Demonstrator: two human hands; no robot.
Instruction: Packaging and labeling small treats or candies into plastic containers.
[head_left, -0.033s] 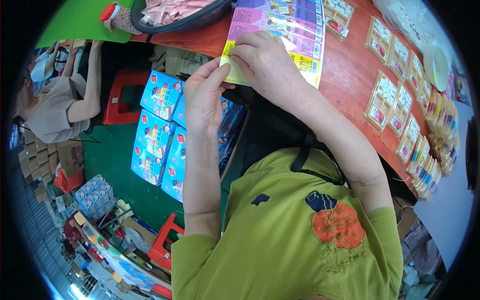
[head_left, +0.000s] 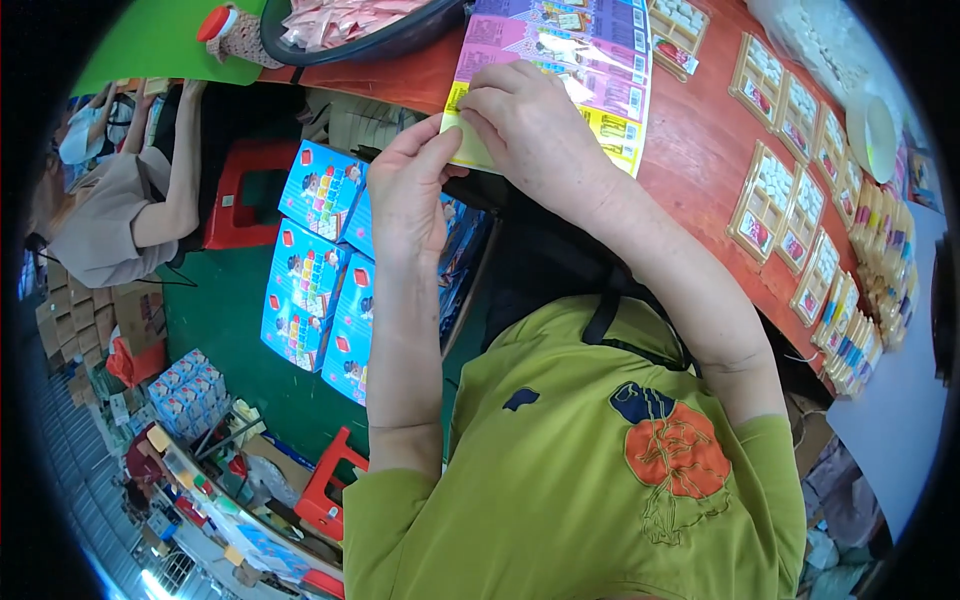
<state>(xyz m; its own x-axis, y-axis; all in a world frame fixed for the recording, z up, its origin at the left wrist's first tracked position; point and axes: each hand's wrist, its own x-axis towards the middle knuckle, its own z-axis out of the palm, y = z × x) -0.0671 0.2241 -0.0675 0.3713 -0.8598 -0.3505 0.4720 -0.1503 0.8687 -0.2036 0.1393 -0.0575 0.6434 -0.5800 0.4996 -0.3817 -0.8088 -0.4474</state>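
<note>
A glossy sheet of printed stickers (head_left: 590, 62), banded in blue, purple, pink and yellow with barcodes along its right side, lies over the near edge of the red table. My left hand (head_left: 412, 185) pinches its near left corner between thumb and fingers. Bent over the yellow band, my right hand (head_left: 545, 135) has its fingertips drawn together on the sheet close to my left thumb. Whether a sticker's edge is lifted between those fingertips is hidden. Pale yellow backing shows between the two hands.
Wooden trays (head_left: 775, 190) with white pieces stand on the red table (head_left: 690, 130) at right, beside stacks of bundled pieces (head_left: 885, 250). A dark basin (head_left: 375, 45) holds pink packets. Blue boxes (head_left: 310, 270) are stacked at left, near a red stool (head_left: 240, 195) and another person (head_left: 120, 210).
</note>
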